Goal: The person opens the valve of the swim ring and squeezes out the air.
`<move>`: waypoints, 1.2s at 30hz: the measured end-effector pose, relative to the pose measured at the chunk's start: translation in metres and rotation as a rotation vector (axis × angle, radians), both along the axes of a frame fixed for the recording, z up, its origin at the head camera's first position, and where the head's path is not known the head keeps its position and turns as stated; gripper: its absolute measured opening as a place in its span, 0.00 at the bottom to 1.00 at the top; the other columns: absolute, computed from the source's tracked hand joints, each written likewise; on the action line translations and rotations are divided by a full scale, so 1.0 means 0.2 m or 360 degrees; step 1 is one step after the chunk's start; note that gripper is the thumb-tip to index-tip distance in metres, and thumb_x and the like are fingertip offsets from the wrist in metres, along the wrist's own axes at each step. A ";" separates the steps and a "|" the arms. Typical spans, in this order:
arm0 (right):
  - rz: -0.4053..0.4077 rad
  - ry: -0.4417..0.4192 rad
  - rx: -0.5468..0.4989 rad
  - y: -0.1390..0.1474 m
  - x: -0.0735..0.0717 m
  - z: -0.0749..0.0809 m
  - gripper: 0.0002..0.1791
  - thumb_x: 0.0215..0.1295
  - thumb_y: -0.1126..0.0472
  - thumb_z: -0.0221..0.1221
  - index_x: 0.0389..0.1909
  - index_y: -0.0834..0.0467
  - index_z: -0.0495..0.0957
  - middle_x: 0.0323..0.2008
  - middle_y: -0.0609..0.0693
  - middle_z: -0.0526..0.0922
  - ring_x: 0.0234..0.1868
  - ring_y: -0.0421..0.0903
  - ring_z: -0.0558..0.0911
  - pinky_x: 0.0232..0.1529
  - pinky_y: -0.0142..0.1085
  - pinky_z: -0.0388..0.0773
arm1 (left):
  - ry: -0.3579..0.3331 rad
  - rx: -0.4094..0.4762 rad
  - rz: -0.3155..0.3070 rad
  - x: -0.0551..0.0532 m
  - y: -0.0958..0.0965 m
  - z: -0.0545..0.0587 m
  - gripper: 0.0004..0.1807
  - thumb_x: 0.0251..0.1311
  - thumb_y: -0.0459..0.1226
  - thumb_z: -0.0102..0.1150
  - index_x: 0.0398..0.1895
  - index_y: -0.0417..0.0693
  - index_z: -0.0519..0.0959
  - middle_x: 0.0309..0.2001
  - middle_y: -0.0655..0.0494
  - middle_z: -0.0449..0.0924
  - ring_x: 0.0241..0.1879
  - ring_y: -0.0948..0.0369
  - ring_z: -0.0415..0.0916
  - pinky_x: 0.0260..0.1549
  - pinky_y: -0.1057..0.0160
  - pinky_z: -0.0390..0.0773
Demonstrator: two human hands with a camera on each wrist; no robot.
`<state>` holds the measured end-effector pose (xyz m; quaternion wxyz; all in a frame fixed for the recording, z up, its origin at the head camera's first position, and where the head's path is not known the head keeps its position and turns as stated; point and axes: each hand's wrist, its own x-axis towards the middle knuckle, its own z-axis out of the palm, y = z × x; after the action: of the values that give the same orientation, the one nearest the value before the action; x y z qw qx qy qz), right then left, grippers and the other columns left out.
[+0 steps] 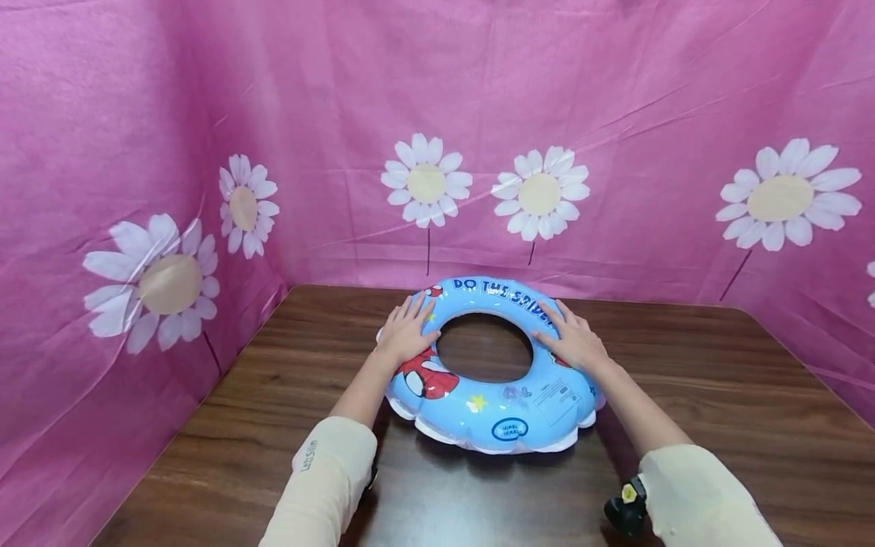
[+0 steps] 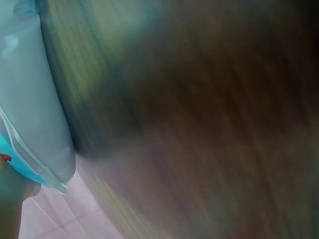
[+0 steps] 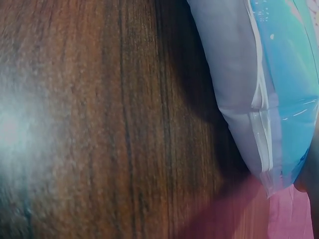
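Observation:
A blue inflated swim ring (image 1: 540, 406), printed with a red cartoon figure, yellow stars and dark lettering, lies on the wooden table (image 1: 287, 425). My left hand (image 1: 408, 330) rests flat on its left side, fingers spread and pointing away from me. On the opposite side my right hand (image 1: 574, 339) lies on top with its fingers extended over the ring. In the left wrist view the pale underside of the swim ring (image 2: 35, 94) fills the left edge. From the right wrist, the swim ring (image 3: 294, 64) shows its seam and blue side at the right.
Pink cloth (image 1: 342, 99) with large white daisies hangs behind the table and along its left side. A black wrist device (image 1: 625, 513) sits by the right sleeve. Light reflects off the table top near me.

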<state>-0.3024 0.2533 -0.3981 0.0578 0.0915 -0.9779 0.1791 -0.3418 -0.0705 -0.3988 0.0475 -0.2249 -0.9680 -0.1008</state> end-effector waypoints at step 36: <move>-0.0005 0.0010 -0.0036 0.01 0.00 -0.01 0.43 0.61 0.35 0.48 0.71 0.54 0.50 0.67 0.63 0.48 0.59 0.71 0.55 0.44 0.67 0.63 | 0.0026 0.0011 0.0040 -0.01 0.01 -0.01 0.35 0.64 0.52 0.45 0.71 0.54 0.51 0.70 0.53 0.49 0.68 0.52 0.41 0.63 0.53 0.44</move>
<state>-0.3024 0.2545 -0.4001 0.0621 0.0900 -0.9757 0.1897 -0.3439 -0.0679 -0.4007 0.0574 -0.2135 -0.9699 -0.1016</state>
